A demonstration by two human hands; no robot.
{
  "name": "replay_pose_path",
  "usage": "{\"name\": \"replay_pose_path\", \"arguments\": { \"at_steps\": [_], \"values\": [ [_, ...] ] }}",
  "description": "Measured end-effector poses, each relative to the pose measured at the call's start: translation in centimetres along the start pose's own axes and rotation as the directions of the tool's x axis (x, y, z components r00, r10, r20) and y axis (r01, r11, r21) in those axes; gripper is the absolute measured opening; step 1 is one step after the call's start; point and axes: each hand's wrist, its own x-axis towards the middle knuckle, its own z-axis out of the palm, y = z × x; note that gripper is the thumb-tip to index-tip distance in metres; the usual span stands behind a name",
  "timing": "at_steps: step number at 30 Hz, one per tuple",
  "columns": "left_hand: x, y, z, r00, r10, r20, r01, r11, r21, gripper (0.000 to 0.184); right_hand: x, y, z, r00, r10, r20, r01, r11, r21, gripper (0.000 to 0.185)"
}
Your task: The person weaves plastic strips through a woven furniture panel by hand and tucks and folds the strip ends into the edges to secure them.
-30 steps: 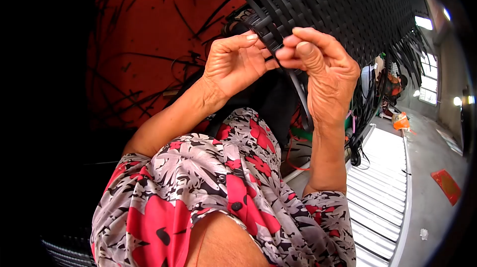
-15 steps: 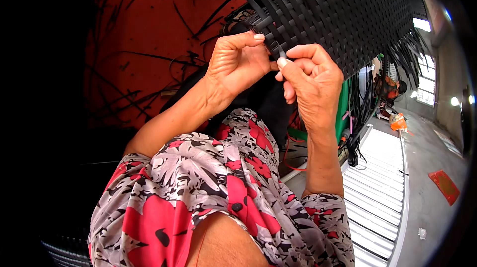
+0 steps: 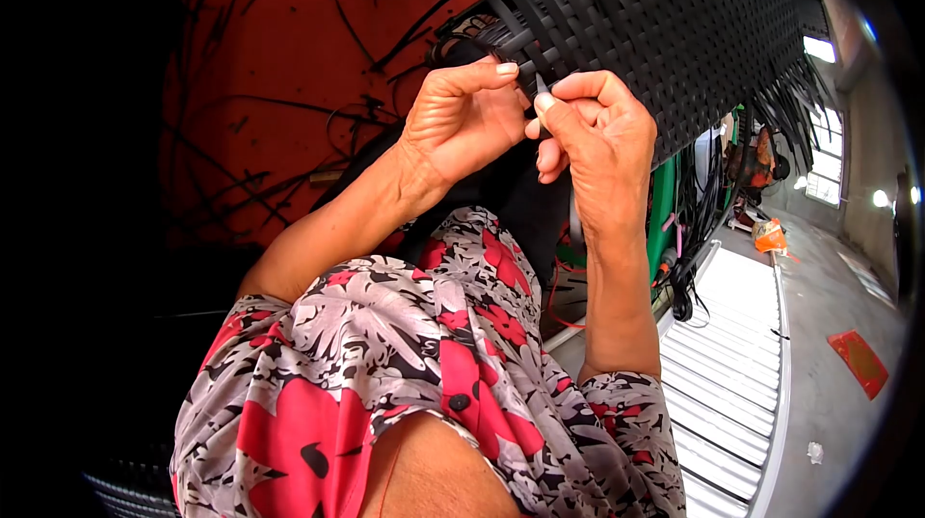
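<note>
A dark woven panel (image 3: pixel 674 36) of flat plastic strips fills the upper part of the view, loose strip ends hanging from its edges. At its near corner, my left hand (image 3: pixel 462 118) lies with the thumb on the woven edge and the fingers curled behind it, partly hidden. My right hand (image 3: pixel 607 128) is closed in a pinch, thumb against forefinger, on the pointed end of a dark plastic strip (image 3: pixel 541 84) by that same corner. The two hands nearly meet there.
Cut strips (image 3: pixel 289 106) litter the red floor (image 3: pixel 279 55) at left. To the right stand a white slatted panel (image 3: pixel 737 354) and a bundle of black strips (image 3: pixel 686 277). An orange bag (image 3: pixel 769 236) and a red sheet (image 3: pixel 858 364) lie on the grey floor.
My right hand has shifted slightly up and left, still pinching the strip, and more of the strip's tip shows. My left hand has barely moved.
</note>
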Motion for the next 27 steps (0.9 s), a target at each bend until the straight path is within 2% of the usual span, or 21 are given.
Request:
{"name": "replay_pose_path", "arguments": {
  "at_steps": [1, 4, 6, 7, 9, 10, 12, 14, 18, 19, 21, 24, 27],
  "values": [
    [0.0, 0.1, -0.3, 0.996, -0.027, 0.091, 0.028, 0.999, -0.016, 0.039, 0.1, 0.0, 0.1, 1.0, 0.0, 0.0, 0.0, 1.0, 0.0, 0.014],
    [-0.1, 0.3, -0.4, 0.995, -0.078, 0.065, 0.079, 0.997, -0.018, 0.031, 0.3, -0.2, 0.2, 1.0, 0.002, -0.016, -0.002, 1.0, 0.004, 0.016],
    [-0.1, 0.0, 0.0, 0.997, -0.043, 0.062, 0.044, 0.999, -0.012, 0.032, 0.2, -0.3, 0.2, 0.993, -0.102, -0.052, 0.089, 0.972, -0.219, 0.019],
    [-0.1, -0.1, 0.2, 0.998, -0.007, 0.06, 0.008, 1.0, -0.007, 0.033, 0.2, -0.2, 0.1, 0.993, -0.103, -0.051, 0.09, 0.972, -0.219, 0.019],
    [-0.2, -0.1, 0.3, 0.998, 0.013, 0.055, -0.012, 1.0, -0.015, 0.04, 0.2, 0.1, -0.1, 0.962, -0.267, -0.057, 0.215, 0.87, -0.444, 0.013],
    [-0.2, -0.1, 0.4, 0.998, 0.03, 0.049, -0.029, 0.999, -0.023, 0.047, 0.2, 0.2, -0.1, 0.962, -0.269, -0.054, 0.218, 0.868, -0.446, 0.013],
    [-0.2, 0.0, 0.4, 0.998, 0.032, 0.053, -0.029, 0.998, -0.06, 0.049, 0.1, 0.3, 0.0, 0.936, -0.349, -0.047, 0.306, 0.87, -0.386, 0.008],
    [-0.1, 0.0, 0.3, 0.998, 0.038, 0.056, -0.033, 0.995, -0.094, 0.051, 0.2, 0.2, -0.1, 0.944, -0.321, -0.072, 0.277, 0.894, -0.353, 0.007],
    [0.4, -0.4, 0.2, 0.999, 0.029, 0.031, -0.028, 1.0, -0.012, 0.059, 0.4, -0.2, -0.2, 0.972, -0.199, -0.128, 0.159, 0.95, -0.27, 0.008],
    [0.4, -0.5, 0.2, 0.999, 0.035, 0.011, -0.036, 0.998, 0.042, 0.062, 0.6, -0.4, -0.4, 0.972, -0.198, -0.126, 0.159, 0.95, -0.271, 0.008],
    [0.4, -0.6, 0.2, 0.999, 0.04, 0.013, -0.04, 0.999, 0.037, 0.061, 1.1, -1.1, -0.7, 0.991, -0.117, -0.07, 0.081, 0.92, -0.383, 0.008],
    [0.4, -0.5, 0.1, 0.999, 0.041, 0.024, -0.042, 0.999, 0.025, 0.059, 1.7, -1.6, -0.9, 0.993, -0.114, 0.028, 0.116, 0.913, -0.39, 0.009],
    [0.5, -0.3, -0.1, 0.997, 0.03, 0.065, -0.03, 0.999, 0.009, 0.057, 1.9, -1.9, -0.6, 0.98, -0.182, 0.08, 0.198, 0.87, -0.451, 0.01]
  ]
}}
